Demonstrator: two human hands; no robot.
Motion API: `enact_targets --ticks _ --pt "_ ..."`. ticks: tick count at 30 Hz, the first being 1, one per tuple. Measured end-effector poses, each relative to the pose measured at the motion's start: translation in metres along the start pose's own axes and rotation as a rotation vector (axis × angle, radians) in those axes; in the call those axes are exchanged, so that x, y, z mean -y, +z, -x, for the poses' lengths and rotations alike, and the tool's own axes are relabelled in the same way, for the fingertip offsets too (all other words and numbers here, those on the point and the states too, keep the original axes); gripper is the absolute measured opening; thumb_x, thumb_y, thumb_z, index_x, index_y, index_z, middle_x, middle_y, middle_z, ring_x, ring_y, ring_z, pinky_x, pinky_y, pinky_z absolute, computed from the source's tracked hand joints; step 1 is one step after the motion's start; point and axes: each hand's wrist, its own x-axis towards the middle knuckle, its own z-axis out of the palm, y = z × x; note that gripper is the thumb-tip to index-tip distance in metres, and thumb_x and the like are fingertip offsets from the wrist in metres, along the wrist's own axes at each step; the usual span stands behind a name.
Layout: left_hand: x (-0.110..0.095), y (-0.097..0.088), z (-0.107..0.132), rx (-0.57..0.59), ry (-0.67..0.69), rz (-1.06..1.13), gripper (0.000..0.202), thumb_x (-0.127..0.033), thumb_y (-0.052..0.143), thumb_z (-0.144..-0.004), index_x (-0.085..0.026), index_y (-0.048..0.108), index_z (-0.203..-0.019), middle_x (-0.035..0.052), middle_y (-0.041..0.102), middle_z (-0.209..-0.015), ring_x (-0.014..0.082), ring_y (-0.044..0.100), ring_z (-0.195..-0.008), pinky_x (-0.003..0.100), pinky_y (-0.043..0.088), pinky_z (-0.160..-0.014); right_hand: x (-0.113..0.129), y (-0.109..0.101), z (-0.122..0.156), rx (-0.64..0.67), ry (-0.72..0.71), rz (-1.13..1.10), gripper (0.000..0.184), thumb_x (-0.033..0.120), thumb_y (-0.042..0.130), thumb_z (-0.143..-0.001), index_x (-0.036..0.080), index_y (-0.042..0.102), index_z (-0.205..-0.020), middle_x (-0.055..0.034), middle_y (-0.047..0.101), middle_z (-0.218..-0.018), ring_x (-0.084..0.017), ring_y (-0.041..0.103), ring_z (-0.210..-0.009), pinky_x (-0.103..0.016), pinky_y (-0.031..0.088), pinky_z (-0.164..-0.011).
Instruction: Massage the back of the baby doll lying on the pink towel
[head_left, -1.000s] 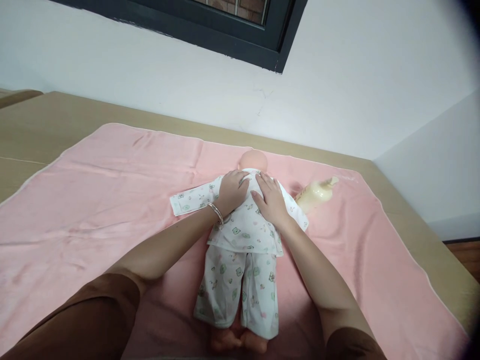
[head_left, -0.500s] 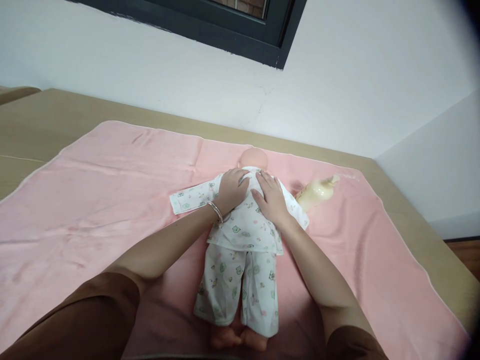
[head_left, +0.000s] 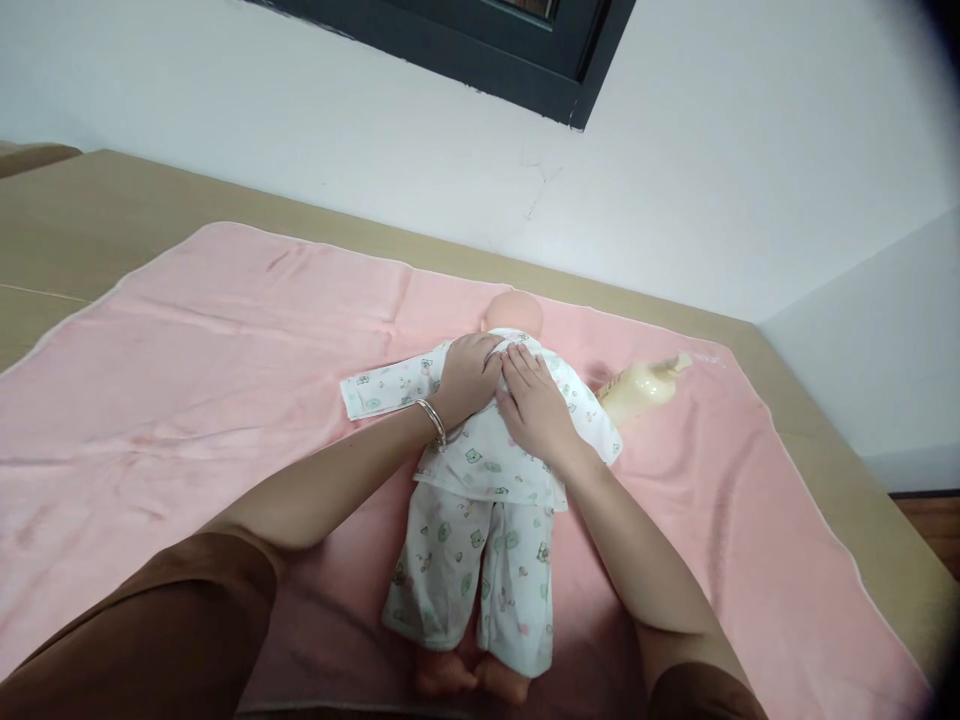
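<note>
Left hand [head_left: 469, 378] and right hand [head_left: 535, 402] rest unclenched, palms down, on the upper body of a pajama-clad doll [head_left: 489, 482] lying on a pink blanket [head_left: 247, 370]. Lettering on the nearby bottle [head_left: 641, 388] is unreadable.

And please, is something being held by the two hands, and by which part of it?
Nothing appears gripped; the left hand and the right hand rest on the upper part of the doll's shirt.

1. A silvery, double-banded bangle [head_left: 433, 420] is worn on the left wrist [head_left: 447, 408].
2. A brown left sleeve [head_left: 165, 620], creased, is shown at lower left.
3. A brown right sleeve [head_left: 701, 692] is partly shown at lower right.
</note>
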Motion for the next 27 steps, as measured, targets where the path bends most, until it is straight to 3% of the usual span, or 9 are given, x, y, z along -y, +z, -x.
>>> enact_targets --ticks 3,5,9,13,16,18,20,23,27 --pt "-0.003 -0.001 0.001 0.013 0.009 -0.021 0.031 -0.018 0.041 -0.088 -0.017 0.067 -0.106 0.0081 0.072 -0.108 0.0238 0.063 -0.102 0.041 0.047 -0.097 -0.02 -0.004 -0.01 0.029 0.008 -0.081 0.059 0.041 0.031 -0.102 0.012 0.033 -0.153 -0.0127 0.026 -0.162 -0.026 0.017 -0.153 -0.054 0.014 -0.125" --pt "-0.004 -0.002 0.002 0.015 0.027 -0.059 0.031 -0.019 0.042 -0.089 -0.016 0.066 -0.109 0.0097 0.071 -0.112 0.0252 0.062 -0.105 0.042 0.046 -0.099 -0.022 -0.004 -0.011 0.013 0.058 -0.093 0.062 0.044 0.032 -0.101 0.01 0.03 -0.154 -0.0149 0.026 -0.162 -0.027 0.018 -0.153 -0.054 0.015 -0.124" --pt "-0.004 -0.001 0.005 -0.003 0.067 -0.101 0.03 -0.019 0.044 -0.088 -0.015 0.066 -0.109 0.0107 0.071 -0.112 0.0261 0.061 -0.107 0.043 0.046 -0.1 0.014 0.005 0.006 -0.101 0.317 -0.001 0.063 0.036 0.035 -0.099 -0.002 0.033 -0.149 -0.026 0.031 -0.157 -0.034 0.024 -0.15 -0.056 0.026 -0.121" --pt "0.004 0.001 0.005 -0.04 0.027 -0.015 0.031 -0.018 0.04 -0.091 -0.017 0.067 -0.106 0.0084 0.072 -0.112 0.0228 0.062 -0.108 0.04 0.047 -0.101 0.053 0.016 0.023 -0.108 0.162 0.084 0.067 0.03 0.043 -0.093 -0.006 0.031 -0.149 -0.0267 0.027 -0.158 -0.036 0.017 -0.151 -0.057 0.02 -0.123" --pt "0.011 0.003 0.002 -0.063 0.002 0.054 0.033 -0.019 0.036 -0.094 -0.016 0.067 -0.105 0.0084 0.072 -0.113 0.0207 0.063 -0.109 0.037 0.046 -0.103 0.043 0.011 0.016 -0.04 0.065 0.067 0.068 0.036 0.044 -0.095 -0.003 0.033 -0.149 -0.0214 0.03 -0.159 -0.033 0.018 -0.152 -0.053 0.015 -0.125" --pt "0.012 0.004 0.0 -0.064 -0.002 0.062 0.033 -0.02 0.037 -0.094 -0.015 0.067 -0.105 0.0095 0.072 -0.113 0.0214 0.063 -0.108 0.037 0.046 -0.103 0.024 0.005 0.006 0.013 0.043 0.021 0.059 0.036 0.037 -0.099 0.01 0.035 -0.152 -0.0113 0.031 -0.161 -0.028 0.019 -0.152 -0.054 0.011 -0.126" --pt "0.011 0.004 0.0 -0.057 -0.002 0.059 0.032 -0.021 0.037 -0.094 -0.016 0.067 -0.106 0.0093 0.072 -0.113 0.0216 0.063 -0.108 0.038 0.046 -0.102 0.006 0.0 -0.003 0.021 0.082 -0.032 0.056 0.04 0.031 -0.102 0.017 0.034 -0.153 -0.007 0.028 -0.163 -0.026 0.016 -0.153 -0.055 0.011 -0.125" --pt "0.008 0.004 -0.001 -0.051 -0.006 0.056 0.033 -0.022 0.037 -0.095 -0.018 0.068 -0.103 0.0077 0.073 -0.109 0.0214 0.063 -0.106 0.039 0.047 -0.101 0.0 0.001 -0.005 -0.015 0.191 -0.07 0.059 0.044 0.028 -0.102 0.016 0.03 -0.154 -0.0094 0.022 -0.164 -0.028 0.013 -0.154 -0.057 0.014 -0.124" --pt "0.006 0.003 -0.001 -0.054 -0.022 0.051 0.032 -0.023 0.037 -0.094 -0.019 0.069 -0.097 0.0063 0.074 -0.102 0.0212 0.064 -0.1 0.039 0.048 -0.098 0.028 0.01 0.008 -0.101 0.285 -0.01 0.063 0.036 0.036 -0.099 0.005 0.03 -0.152 -0.0199 0.021 -0.163 -0.035 0.011 -0.153 -0.06 0.018 -0.121"
